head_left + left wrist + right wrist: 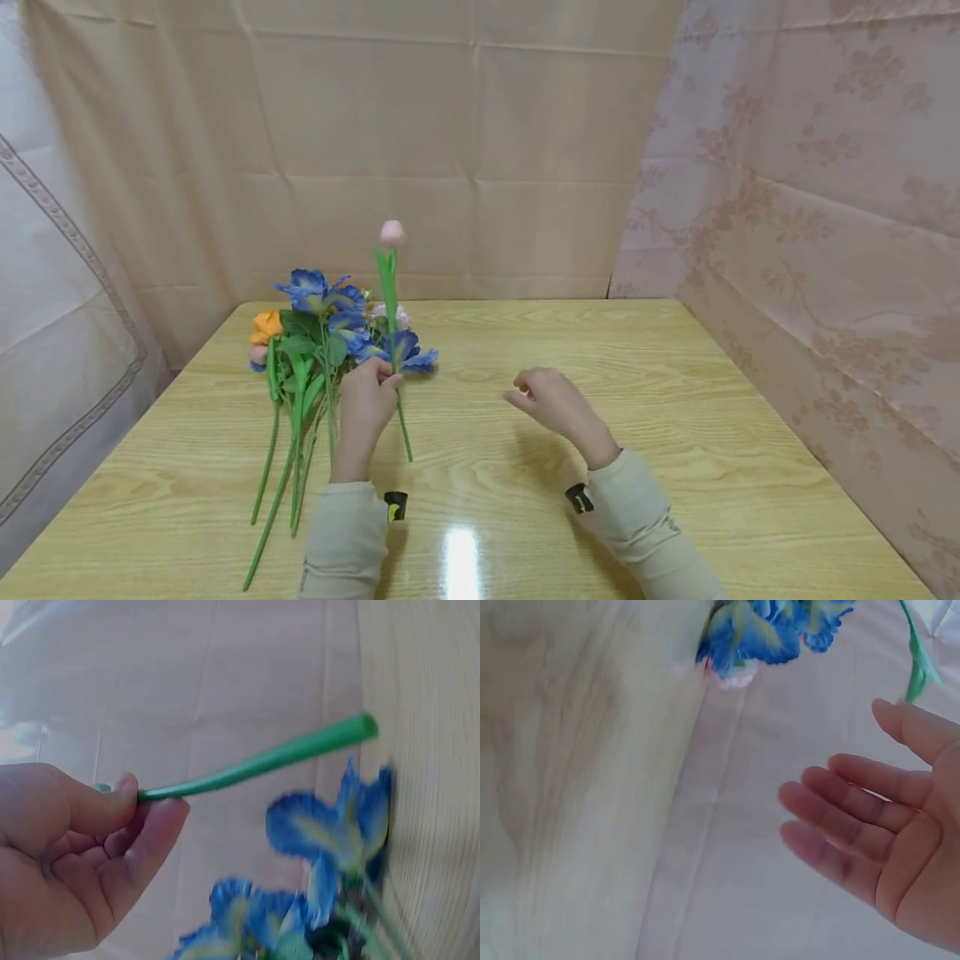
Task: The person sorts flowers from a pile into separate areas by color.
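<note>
My left hand (367, 406) pinches the green stem of a pink tulip (392, 234) between thumb and fingers. The tulip stands nearly upright, its bloom at the top and its stem end pointing down toward me. In the left wrist view the stem (259, 761) runs out past the thumb and fingertips of the left hand (82, 847). My right hand (555, 404) hovers over the middle of the table, holding nothing. In the right wrist view the right hand (892, 825) has its fingers loosely bent and apart from the flower.
Left of the tulip, a pile of artificial flowers lies on the wooden table (675, 400): blue irises (307, 290), an orange bloom (266, 327), a pale pink flower (401, 317) and several green stems (281, 492). A beige curtain (450, 150) hangs behind, a floral cloth (817, 250) on the right.
</note>
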`<state>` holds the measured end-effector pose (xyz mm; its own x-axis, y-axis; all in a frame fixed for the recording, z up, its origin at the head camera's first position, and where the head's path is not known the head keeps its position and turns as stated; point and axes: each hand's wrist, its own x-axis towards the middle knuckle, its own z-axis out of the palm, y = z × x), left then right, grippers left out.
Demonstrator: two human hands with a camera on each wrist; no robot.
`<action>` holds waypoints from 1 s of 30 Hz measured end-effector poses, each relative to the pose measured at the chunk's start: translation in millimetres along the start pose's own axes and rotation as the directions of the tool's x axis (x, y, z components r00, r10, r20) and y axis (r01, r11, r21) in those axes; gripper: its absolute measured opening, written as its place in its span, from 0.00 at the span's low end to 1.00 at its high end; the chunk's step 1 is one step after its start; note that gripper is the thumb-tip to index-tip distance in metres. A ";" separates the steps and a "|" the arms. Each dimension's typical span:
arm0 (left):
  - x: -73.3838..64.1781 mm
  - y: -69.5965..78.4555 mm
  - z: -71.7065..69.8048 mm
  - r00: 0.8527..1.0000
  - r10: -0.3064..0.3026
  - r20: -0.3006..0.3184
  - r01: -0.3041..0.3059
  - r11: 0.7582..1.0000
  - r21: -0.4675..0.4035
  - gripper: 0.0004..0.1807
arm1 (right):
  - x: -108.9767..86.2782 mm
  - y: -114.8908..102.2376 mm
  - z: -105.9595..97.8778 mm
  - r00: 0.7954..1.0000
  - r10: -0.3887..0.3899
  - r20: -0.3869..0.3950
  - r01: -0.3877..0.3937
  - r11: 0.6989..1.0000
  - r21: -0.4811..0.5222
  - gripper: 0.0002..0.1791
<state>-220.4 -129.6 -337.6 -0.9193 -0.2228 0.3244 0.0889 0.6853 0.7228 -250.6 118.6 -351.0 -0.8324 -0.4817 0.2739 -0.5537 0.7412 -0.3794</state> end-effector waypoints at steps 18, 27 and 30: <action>-18.2 38.2 36.7 0.962 0.189 0.195 -0.118 0.937 -0.328 0.06 | -3.7 -31.8 19.5 0.989 -0.146 0.011 0.121 0.854 0.506 0.09; -20.9 42.8 42.3 0.957 0.221 0.186 -0.155 0.936 -0.316 0.06 | -9.4 -44.1 14.4 0.994 -0.108 -0.019 0.100 0.816 0.570 0.03; -21.6 43.2 43.3 0.957 0.236 0.170 -0.175 0.934 -0.310 0.07 | -13.9 -54.3 4.9 0.995 -0.092 -0.038 0.097 0.811 0.577 0.02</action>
<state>-213.2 -65.1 -339.8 -0.9237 0.0664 0.3772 0.3632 0.4645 0.8077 -209.1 82.7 -338.5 -0.7766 -0.5294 0.3414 -0.5418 0.2847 -0.7908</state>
